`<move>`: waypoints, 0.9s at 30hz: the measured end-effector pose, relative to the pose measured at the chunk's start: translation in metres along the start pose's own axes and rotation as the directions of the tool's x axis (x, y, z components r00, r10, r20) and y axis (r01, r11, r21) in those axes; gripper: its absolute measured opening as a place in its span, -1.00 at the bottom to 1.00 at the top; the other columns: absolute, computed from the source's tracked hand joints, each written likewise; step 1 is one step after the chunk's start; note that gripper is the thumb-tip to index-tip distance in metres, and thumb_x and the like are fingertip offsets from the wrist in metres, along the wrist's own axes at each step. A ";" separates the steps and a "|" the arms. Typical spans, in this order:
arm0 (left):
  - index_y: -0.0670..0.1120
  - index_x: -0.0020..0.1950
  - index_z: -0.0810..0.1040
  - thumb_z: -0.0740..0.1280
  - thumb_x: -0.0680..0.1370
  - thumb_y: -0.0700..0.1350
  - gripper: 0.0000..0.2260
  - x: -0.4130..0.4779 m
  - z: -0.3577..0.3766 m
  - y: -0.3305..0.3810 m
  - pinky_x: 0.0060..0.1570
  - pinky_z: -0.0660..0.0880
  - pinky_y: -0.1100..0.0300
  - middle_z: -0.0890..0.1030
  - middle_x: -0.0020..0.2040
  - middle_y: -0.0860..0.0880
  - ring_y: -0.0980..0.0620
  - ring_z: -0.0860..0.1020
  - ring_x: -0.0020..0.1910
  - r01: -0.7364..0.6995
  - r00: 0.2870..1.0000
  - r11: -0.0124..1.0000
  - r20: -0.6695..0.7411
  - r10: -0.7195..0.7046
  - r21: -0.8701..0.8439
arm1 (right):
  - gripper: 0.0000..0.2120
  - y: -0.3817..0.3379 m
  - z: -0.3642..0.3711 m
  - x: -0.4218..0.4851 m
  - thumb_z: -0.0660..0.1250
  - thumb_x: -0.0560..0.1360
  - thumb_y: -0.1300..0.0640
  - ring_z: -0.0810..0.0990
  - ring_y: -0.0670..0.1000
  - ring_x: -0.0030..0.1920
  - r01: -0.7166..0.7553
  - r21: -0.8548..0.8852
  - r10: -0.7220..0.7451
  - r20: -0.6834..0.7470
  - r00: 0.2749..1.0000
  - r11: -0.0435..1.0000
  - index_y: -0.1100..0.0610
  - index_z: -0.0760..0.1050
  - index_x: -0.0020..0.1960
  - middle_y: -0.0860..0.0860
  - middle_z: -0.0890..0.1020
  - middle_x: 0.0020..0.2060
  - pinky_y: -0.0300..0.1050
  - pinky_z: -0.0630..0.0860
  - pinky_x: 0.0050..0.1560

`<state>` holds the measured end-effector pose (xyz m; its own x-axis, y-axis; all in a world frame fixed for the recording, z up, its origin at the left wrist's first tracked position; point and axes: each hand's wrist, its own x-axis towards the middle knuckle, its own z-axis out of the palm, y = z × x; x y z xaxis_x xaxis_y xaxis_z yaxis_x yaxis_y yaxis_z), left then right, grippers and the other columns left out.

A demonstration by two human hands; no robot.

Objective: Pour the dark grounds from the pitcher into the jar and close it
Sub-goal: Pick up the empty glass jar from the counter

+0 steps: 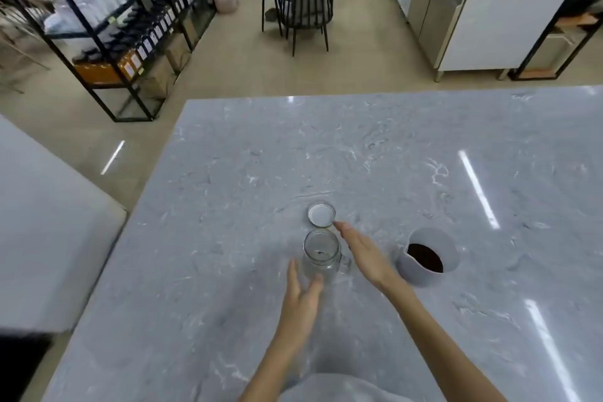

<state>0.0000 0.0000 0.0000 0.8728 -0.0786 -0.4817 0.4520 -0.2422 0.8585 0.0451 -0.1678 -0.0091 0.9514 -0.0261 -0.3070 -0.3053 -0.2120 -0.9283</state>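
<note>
A clear glass jar (320, 253) with a side handle stands upright and uncovered on the grey marble table (228, 206). Its round lid (321, 214) lies flat just behind it. To the right stands a grey pitcher (428, 256) holding dark grounds. My left hand (301, 299) is open at the jar's near side, thumb touching the glass. My right hand (363, 253) is open, flat and blurred, between jar and pitcher, its fingertips close to the lid's edge. Neither hand holds anything.
The table's left edge drops to a tan floor, with a second pale counter (42, 232) beyond the gap. Black shelving (114, 26), a chair (306, 0) and a steel cabinet (456, 19) stand far behind the table.
</note>
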 end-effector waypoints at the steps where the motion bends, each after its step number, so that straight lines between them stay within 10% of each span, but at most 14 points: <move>1: 0.06 0.69 -0.03 0.26 0.70 -0.04 -0.35 0.000 0.006 0.001 0.58 0.11 0.15 0.12 0.66 0.10 0.17 0.14 0.59 0.017 1.000 0.998 0.022 -0.016 -0.068 | -0.46 -0.003 0.007 0.003 -0.02 0.63 -0.21 0.29 -0.14 0.47 -0.044 0.038 0.043 0.028 0.999 0.998 0.02 0.33 0.49 -0.08 0.37 0.47 -0.13 0.18 0.51; 6: 0.09 0.67 -0.04 0.26 0.64 -0.23 -0.28 0.001 0.029 0.011 0.53 0.31 0.07 0.23 0.62 0.05 0.03 0.29 0.56 0.019 0.999 0.972 0.049 -0.007 -0.233 | -0.36 -0.002 0.030 -0.016 -0.03 0.54 -0.29 0.27 -0.20 0.46 -0.081 0.194 0.079 0.014 0.997 0.978 -0.01 0.25 0.52 -0.09 0.33 0.50 -0.24 0.16 0.46; 9: 0.05 0.63 0.11 0.23 0.39 -0.18 -0.21 0.013 0.026 0.018 0.06 0.53 0.46 0.45 0.46 0.07 0.24 0.52 0.29 -0.003 0.992 0.972 0.123 0.033 -0.235 | -0.29 0.013 0.037 -0.047 -0.05 0.53 -0.31 -0.03 -0.25 0.53 -0.113 0.298 0.109 0.030 0.994 0.948 -0.08 -0.13 0.59 -0.22 -0.06 0.57 -0.11 -0.05 0.56; 12: 0.00 0.53 0.32 0.19 0.38 -0.28 -0.31 0.031 0.022 0.024 -0.09 0.48 0.42 0.56 0.34 0.04 0.35 0.57 0.07 -0.054 0.972 0.987 0.218 0.087 -0.153 | -0.31 0.025 0.042 -0.078 -0.03 0.55 -0.28 -0.11 -0.21 0.55 -0.115 0.355 0.105 0.048 0.993 0.928 -0.20 -0.31 0.54 -0.33 -0.20 0.50 0.04 -0.02 0.58; 16: 0.09 0.66 0.13 0.13 0.50 -0.44 -0.22 0.042 0.014 0.024 -0.03 0.43 0.35 0.33 0.58 0.04 0.17 0.48 0.21 -0.076 0.957 0.997 0.280 0.073 0.002 | -0.44 0.044 0.034 -0.099 0.06 0.54 -0.31 0.22 -0.11 0.50 -0.123 0.373 0.122 0.026 0.992 0.919 -0.40 -0.07 0.49 -0.31 0.04 0.49 0.04 0.30 0.48; 21: 0.15 0.67 -0.05 0.29 0.61 -0.27 -0.23 0.027 0.007 -0.006 0.61 0.17 -0.09 -0.01 0.64 0.21 0.26 0.00 0.58 -0.196 0.967 0.977 0.180 0.178 0.085 | -0.34 0.040 0.004 -0.073 0.06 0.52 -0.33 0.08 -0.18 0.54 -0.058 0.280 0.105 -0.155 0.982 0.958 -0.16 0.05 0.56 -0.22 0.09 0.56 0.08 0.07 0.57; 27: 0.08 0.58 0.06 0.40 0.52 -0.32 -0.22 0.024 0.026 -0.002 0.49 0.23 0.20 0.18 0.50 0.06 0.10 0.21 0.53 -0.307 0.939 0.930 0.221 0.262 0.201 | -0.37 0.025 0.015 -0.042 -0.02 0.60 -0.23 0.06 -0.23 0.51 -0.035 0.287 0.072 -0.116 0.991 0.957 0.02 0.02 0.58 -0.13 0.07 0.57 -0.13 -0.02 0.55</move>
<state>0.0150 -0.0260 -0.0179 0.8978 -0.3509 -0.2663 0.1157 -0.3954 0.9112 -0.0027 -0.1575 -0.0228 0.9254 -0.1546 -0.3461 -0.3378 0.0780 -0.9380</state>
